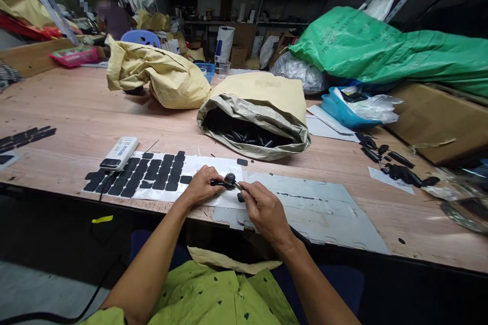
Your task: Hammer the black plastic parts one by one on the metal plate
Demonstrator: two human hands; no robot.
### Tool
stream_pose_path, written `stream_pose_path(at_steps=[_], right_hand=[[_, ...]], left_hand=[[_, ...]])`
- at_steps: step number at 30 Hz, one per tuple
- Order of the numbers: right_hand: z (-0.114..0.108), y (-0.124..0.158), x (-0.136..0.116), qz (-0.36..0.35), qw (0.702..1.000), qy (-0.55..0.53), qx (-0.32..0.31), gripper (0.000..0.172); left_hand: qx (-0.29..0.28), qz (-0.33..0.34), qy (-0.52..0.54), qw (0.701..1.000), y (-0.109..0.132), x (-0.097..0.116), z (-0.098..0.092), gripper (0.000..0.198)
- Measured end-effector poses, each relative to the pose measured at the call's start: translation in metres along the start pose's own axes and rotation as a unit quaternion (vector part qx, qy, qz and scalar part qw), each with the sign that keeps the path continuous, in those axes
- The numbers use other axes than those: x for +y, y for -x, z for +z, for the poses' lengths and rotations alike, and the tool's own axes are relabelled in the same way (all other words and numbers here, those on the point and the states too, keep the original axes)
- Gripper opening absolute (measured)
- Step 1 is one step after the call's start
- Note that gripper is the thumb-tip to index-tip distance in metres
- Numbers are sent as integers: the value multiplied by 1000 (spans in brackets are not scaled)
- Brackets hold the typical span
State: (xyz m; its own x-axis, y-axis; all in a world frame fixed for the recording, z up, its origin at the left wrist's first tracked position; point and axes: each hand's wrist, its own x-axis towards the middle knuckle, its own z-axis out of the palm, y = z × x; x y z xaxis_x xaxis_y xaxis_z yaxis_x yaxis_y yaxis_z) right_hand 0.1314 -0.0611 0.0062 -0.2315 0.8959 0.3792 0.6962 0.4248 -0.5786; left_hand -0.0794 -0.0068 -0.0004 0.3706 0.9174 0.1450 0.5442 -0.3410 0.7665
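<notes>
My left hand pinches a small black part with a round, knob-like head. My right hand is closed around a thin, metallic-looking tool, whose tip meets the black part near its head. Much of the tool is hidden in my fingers. Under both hands lies a white sheet. Rows of black rounded pads cover its left portion, and one single pad sits beside my left hand. A grey plate lies beneath and beyond my right hand.
An opened sack of black parts faces me, with a folded yellow sack to its left. A white corded device stands by the pads. Black handle-like pieces, a blue basket and a carton occupy the right.
</notes>
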Motion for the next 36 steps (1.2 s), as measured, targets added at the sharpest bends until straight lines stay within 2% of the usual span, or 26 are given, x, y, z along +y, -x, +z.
stream_pose_path(at_steps=[4,11,15,19,22,26,36], right_hand=[[-6,0,1,-6,998,-44,39,30],[-3,7,13,-9,999,32,3,30],[-6,-6,20,2,998,45,48,30],[-4,-25,33,27,989,137,57,29],[3,-34,44,16,976,212,46,26],[14,-36,50,-7,970,237,53,26],[19,-34,50,0,969,237,70,25]], left_hand=[[3,-4,2,1000,0,2,0,11],[16,-27,-5,1000,0,2,3,10],[18,-23,-10,1000,-1,1,2,7],[9,-16,-13,1000,-1,2,0,8],[-3,-12,-19,1000,-2,3,-2,16],[-7,-25,-22,999,-3,4,-2,32],[-6,-13,-32,999,-1,8,-4,36]])
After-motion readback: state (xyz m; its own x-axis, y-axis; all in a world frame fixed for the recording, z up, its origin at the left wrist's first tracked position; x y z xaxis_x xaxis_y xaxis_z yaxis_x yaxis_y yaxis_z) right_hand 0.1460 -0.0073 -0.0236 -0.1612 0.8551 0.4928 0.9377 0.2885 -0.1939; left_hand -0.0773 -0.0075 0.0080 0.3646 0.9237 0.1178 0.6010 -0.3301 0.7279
